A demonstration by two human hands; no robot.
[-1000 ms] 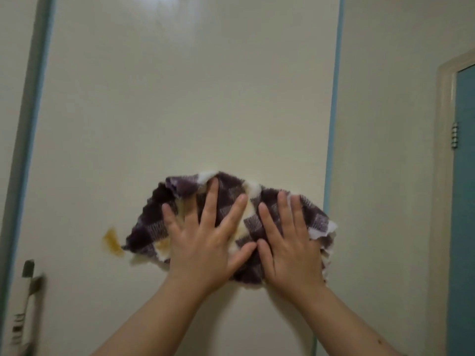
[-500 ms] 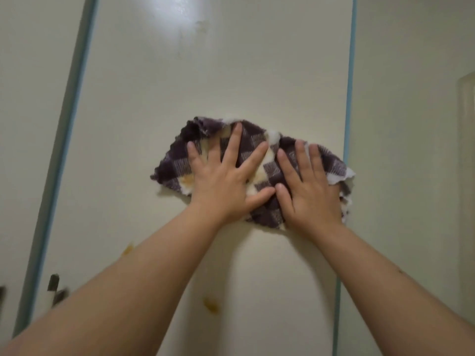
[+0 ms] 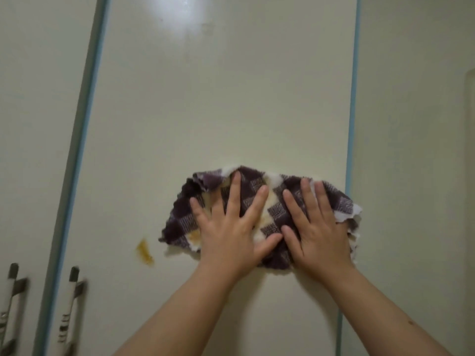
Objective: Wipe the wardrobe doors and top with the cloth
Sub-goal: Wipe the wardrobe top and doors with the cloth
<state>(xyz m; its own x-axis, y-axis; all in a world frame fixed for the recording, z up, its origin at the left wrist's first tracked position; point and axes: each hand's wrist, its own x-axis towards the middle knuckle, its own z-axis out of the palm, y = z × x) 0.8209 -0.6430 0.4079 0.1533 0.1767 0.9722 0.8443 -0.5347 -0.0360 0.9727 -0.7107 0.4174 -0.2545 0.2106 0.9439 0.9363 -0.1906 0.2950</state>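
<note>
A purple-and-white checked cloth (image 3: pixel 276 211) with yellow-brown smears lies spread on the cream wardrobe door (image 3: pixel 218 98). My left hand (image 3: pixel 226 227) presses flat on its left half with the fingers spread. Beside it, my right hand (image 3: pixel 318 227) presses the right half the same way, thumbs nearly touching. The cloth's right edge reaches the door's blue edge strip (image 3: pixel 352 124). A yellow-brown stain (image 3: pixel 145 253) sits on the door just left of and below the cloth.
A second cream door (image 3: pixel 38 124) stands to the left, behind a blue-grey strip. Two upright handles (image 3: pixel 68 312) (image 3: pixel 9 304) are at the lower left. A plain cream wall (image 3: pixel 411 150) lies to the right of the wardrobe.
Both hands slid the cloth up the door, away from the stain, then back down; it is again level with the stain. Both palms stayed flat on it.
</note>
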